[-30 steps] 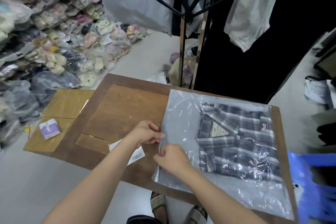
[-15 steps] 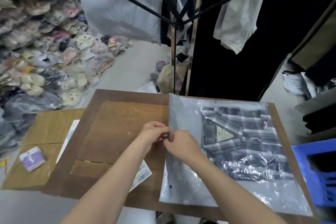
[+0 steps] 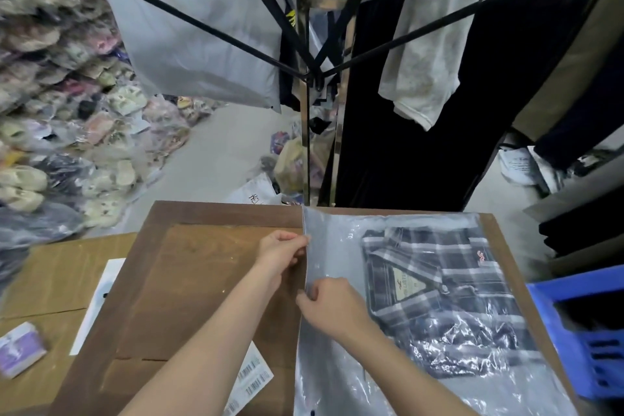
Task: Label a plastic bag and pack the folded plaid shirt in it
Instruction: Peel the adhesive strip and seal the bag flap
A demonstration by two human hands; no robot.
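Both hands, left hand [image 3: 282, 252] and right hand [image 3: 332, 306], pinched shut on plastic bag [image 3: 337, 233] mouth, frame centre; uneven pressing could leave seal gaping.

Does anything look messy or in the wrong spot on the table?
One thing: the barcode label sheet hangs partly over the near edge of the wooden board, under the left forearm, so it could slide off. The plaid shirt sits tidily inside the plastic bag, whose open edge both hands hold.
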